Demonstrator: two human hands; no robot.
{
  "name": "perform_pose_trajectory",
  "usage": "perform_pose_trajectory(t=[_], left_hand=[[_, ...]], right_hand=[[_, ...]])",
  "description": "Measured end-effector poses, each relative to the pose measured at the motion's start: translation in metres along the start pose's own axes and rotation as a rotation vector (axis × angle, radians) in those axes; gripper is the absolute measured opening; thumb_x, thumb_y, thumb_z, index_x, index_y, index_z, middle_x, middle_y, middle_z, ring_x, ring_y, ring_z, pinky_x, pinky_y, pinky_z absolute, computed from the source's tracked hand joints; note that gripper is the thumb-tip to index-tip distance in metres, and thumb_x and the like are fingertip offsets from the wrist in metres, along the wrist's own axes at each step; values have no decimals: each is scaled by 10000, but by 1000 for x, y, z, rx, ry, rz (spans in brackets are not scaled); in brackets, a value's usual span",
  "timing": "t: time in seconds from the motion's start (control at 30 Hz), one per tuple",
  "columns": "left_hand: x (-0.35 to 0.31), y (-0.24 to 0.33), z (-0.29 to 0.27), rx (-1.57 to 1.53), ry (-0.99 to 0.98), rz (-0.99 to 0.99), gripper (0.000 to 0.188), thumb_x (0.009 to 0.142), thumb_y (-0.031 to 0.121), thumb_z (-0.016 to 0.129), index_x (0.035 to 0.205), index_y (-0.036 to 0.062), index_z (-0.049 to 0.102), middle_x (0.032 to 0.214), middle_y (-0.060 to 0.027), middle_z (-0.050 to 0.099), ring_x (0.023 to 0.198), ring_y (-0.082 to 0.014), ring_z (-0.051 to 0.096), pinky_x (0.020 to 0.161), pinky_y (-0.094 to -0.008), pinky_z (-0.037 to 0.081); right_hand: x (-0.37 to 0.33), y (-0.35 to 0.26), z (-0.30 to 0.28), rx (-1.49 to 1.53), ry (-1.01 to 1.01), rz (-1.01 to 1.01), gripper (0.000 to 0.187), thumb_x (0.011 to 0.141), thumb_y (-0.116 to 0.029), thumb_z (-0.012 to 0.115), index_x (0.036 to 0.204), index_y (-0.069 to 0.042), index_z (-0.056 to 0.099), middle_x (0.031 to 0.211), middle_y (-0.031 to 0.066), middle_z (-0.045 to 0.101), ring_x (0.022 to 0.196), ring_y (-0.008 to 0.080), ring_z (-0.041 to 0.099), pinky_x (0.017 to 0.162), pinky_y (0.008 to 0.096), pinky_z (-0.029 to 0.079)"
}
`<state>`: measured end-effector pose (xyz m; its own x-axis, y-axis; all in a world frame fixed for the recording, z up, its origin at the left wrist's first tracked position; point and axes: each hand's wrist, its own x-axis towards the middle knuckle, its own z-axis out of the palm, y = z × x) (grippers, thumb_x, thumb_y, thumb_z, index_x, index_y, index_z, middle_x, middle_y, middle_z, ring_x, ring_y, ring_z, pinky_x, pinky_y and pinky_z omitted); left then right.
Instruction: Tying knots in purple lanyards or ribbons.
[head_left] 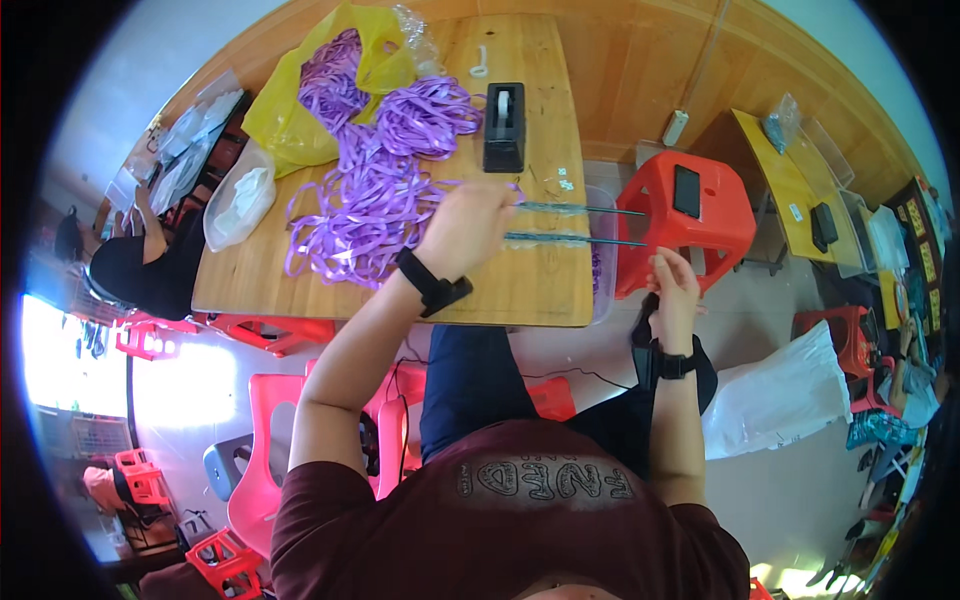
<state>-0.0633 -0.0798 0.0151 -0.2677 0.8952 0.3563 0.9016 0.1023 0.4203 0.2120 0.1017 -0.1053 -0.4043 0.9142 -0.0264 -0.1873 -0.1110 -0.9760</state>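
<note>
My left hand [468, 232] is closed over the tabletop, at the right side of a loose pile of shiny purple ribbon [370, 205]. A bit of purple ribbon shows at its fingertips. Two thin dark rods [610, 210] lie side by side by that hand, seemingly under clear tape, and stick out past the table's right edge. Just off the rod tips is my right hand [677, 280], its thumb and fingertips pinched together; anything between them is too small to make out. Both wrists wear black bands.
A black tape dispenser [504, 135] and yellow bag [290, 115] with more ribbon stand on the wooden table [545, 290]. Beside it are a red stool [735, 215] bearing a phone [687, 191], and a clear bin [602, 295]. A white sack [775, 395] lies right; other people sit at both sides.
</note>
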Motion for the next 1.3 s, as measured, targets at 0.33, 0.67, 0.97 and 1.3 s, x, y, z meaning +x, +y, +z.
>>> perform_pose_trajectory(t=[0.33, 0.67, 0.97, 1.3], left_hand=[[-50, 106, 5, -341, -152, 224, 177, 922, 241, 628, 1001, 83, 638, 790, -131, 654, 723, -334, 664, 632, -416, 518], [-61, 36, -8, -266, -138, 32, 261, 850, 230, 677, 1030, 43, 654, 918, -150, 681, 879, -330, 664, 761, -424, 521], [-85, -33, -18, -20, -27, -76, 249, 811, 145, 661, 1017, 7, 632, 1011, -180, 630, 958, -356, 616, 837, -431, 496], [-41, -68, -28, 193, -99, -11, 256, 836, 76, 535, 1052, -54, 577, 1047, -258, 612, 1022, -418, 588, 896, -477, 478]], right_hand=[[-79, -60, 77, -61, -566, -194, 296, 922, 10, 600, 1217, 19, 627, 1019, 63, 677, 917, 116, 651, 780, 239, 525], [-89, -98, 53, 32, -224, -291, 284, 1011, -109, 555, 1246, 39, 615, 970, 91, 691, 859, 149, 677, 809, 277, 560], [-88, -109, 41, 127, -64, -445, 268, 1013, -79, 526, 1233, 46, 616, 982, 129, 700, 856, 189, 683, 818, 308, 564], [-101, -111, 38, -4, -174, -386, 275, 1017, -104, 531, 1243, 31, 611, 1002, 115, 691, 881, 178, 677, 818, 302, 559]])
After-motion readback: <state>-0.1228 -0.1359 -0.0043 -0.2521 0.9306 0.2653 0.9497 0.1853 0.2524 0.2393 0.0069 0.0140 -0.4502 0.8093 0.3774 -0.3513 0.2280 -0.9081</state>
